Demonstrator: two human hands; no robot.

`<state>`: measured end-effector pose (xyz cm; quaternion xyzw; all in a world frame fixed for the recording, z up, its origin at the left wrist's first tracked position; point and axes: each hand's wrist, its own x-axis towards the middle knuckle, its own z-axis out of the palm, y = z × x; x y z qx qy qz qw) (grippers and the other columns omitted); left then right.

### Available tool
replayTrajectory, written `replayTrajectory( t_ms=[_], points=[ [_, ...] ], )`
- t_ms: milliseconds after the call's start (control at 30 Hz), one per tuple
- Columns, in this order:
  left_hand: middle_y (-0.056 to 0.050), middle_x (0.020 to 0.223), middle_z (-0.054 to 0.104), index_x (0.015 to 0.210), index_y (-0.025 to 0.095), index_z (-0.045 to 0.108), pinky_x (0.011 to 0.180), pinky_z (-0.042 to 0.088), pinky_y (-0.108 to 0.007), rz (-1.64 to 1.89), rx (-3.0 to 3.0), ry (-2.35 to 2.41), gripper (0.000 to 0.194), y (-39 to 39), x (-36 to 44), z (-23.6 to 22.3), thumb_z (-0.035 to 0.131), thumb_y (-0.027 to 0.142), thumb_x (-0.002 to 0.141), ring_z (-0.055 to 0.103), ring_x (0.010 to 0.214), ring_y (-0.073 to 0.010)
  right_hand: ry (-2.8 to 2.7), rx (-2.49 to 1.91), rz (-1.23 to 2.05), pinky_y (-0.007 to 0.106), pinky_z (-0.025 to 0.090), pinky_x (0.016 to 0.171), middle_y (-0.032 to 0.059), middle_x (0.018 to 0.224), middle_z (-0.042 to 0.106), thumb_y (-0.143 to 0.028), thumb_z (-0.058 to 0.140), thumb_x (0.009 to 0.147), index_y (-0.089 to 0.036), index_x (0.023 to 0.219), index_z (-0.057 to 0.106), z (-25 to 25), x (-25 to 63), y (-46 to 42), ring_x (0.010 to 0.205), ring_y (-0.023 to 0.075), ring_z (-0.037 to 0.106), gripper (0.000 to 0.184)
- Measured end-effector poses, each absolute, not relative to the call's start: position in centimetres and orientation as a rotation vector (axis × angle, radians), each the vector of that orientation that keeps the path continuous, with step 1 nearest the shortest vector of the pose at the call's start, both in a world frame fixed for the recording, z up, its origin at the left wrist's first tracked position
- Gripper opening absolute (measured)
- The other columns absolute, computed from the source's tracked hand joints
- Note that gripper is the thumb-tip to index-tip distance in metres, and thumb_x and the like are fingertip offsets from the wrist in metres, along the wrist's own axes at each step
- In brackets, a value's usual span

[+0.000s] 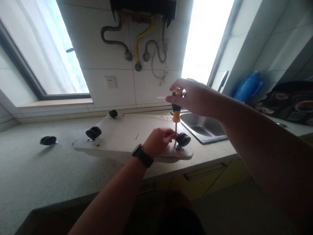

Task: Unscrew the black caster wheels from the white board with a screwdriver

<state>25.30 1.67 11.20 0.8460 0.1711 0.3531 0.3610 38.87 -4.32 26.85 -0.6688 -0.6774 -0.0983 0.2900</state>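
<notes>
Screw work mid-way. Right hand [184, 94] up top, fingers clamped round the handle of a yellow-and-dark screwdriver [176, 114], shaft about vertical. Left hand [158, 141], smartwatch [142, 155] on wrist, has fingertips pinched on the shaft, low down, just beside the near-right caster [184, 139]. Tip is down at that caster's metal plate; screw itself too small to make out.

Progress: near-right, near-left caster [93, 133] and far-left caster [113, 113] all stand on the white panel [137, 125], which lies on the bench [19, 166]. Far-right corner has no wheel, just a patch of small marks [169, 119], likely screw holes. Loose caster [48, 140] sits on the bench off the panel's left end. So three in place, one apart; near-right judged unfinished. Can't tell from this whether screws go in or out, or how tight the left pair are.

Around: sink [195, 123] right behind the panel's right end, so a dropped screw could land in it. Caster wheel is close against the shaft, leaving little finger room. Water heater [144, 7] with yellow hose [137, 40] above, wall socket [111, 82], blue jug [248, 87] and dark bag [290, 101] off right, well apart from the work.
</notes>
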Motion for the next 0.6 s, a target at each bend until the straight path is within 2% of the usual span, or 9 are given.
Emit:
replayTrajectory(
  t_ms=[67, 133, 267, 367, 433, 500, 600],
  points=[
    [-0.005, 0.094, 0.078, 0.094, 0.019, 0.076, 0.077, 0.049, -0.032, 0.905, 2.162, 0.44, 0.019, 1.7, 25.3, 11.1, 0.06, 0.03, 0.096, 0.069, 0.083, -0.0171, -1.796, -1.801, -0.347, 0.044, 0.055, 0.073, 0.0118, 0.103, 0.072, -0.049, 0.07, 0.078, -0.017, 0.116, 0.07, 26.9, 38.5, -4.5, 0.082, 0.0253, 0.066, 0.049],
    [-0.005, 0.092, 0.078, 0.093, 0.019, 0.076, 0.075, 0.049, -0.031, 0.901, 2.152, 0.452, 0.02, 1.8, 25.2, 11.0, 0.061, 0.031, 0.096, 0.068, 0.081, -0.0167, -1.807, -1.785, -0.288, 0.042, 0.056, 0.072, 0.0118, 0.105, 0.072, -0.044, 0.073, 0.077, -0.016, 0.117, 0.071, 27.3, 38.4, -4.7, 0.081, 0.0238, 0.066, 0.049],
    [-0.004, 0.084, 0.075, 0.087, 0.019, 0.075, 0.065, 0.045, -0.03, 0.902, 2.15, 0.499, 0.022, 1.7, 25.2, 10.9, 0.062, 0.035, 0.095, 0.063, 0.072, -0.0156, -1.884, -1.771, -0.187, 0.042, 0.057, 0.089, 0.0097, 0.122, 0.071, -0.031, 0.068, 0.08, -0.019, 0.131, 0.067, 28.0, 38.6, -5.3, 0.1, 0.0249, 0.067, 0.052],
    [-0.004, 0.081, 0.073, 0.085, 0.018, 0.073, 0.06, 0.041, -0.029, 0.914, 2.186, 0.528, 0.022, 1.5, 25.2, 10.9, 0.063, 0.036, 0.094, 0.06, 0.067, -0.0146, -1.979, -1.748, -0.188, 0.042, 0.054, 0.098, 0.0074, 0.126, 0.071, -0.029, 0.064, 0.082, -0.02, 0.135, 0.064, 28.1, 38.6, -5.3, 0.106, 0.0242, 0.067, 0.054],
    [-0.004, 0.079, 0.072, 0.084, 0.017, 0.072, 0.059, 0.04, -0.028, 0.93, 2.214, 0.542, 0.023, 1.5, 25.2, 11.0, 0.063, 0.035, 0.094, 0.058, 0.065, -0.0141, -1.96, -1.733, -0.203, 0.043, 0.054, 0.095, 0.009, 0.124, 0.071, -0.034, 0.061, 0.085, -0.019, 0.132, 0.066, 27.8, 38.4, -5.1, 0.103, 0.0243, 0.067, 0.05],
    [-0.004, 0.077, 0.071, 0.084, 0.017, 0.072, 0.059, 0.039, -0.028, 0.938, 2.229, 0.542, 0.022, 1.5, 25.2, 11.0, 0.063, 0.035, 0.095, 0.058, 0.065, -0.0139, -1.904, -1.741, -0.239, 0.045, 0.056, 0.087, 0.0115, 0.12, 0.072, -0.047, 0.062, 0.084, -0.018, 0.125, 0.069, 27.4, 38.2, -4.9, 0.094, 0.0256, 0.068, 0.051],
    [-0.004, 0.079, 0.073, 0.084, 0.017, 0.072, 0.063, 0.042, -0.029, 0.943, 2.222, 0.52, 0.021, 1.7, 25.3, 10.9, 0.064, 0.034, 0.094, 0.061, 0.068, -0.0146, -1.851, -1.772, -0.343, 0.046, 0.056, 0.076, 0.0115, 0.109, 0.074, -0.057, 0.07, 0.077, -0.02, 0.115, 0.073, 27.1, 37.8, -4.7, 0.083, 0.026, 0.067, 0.054]
  ],
)
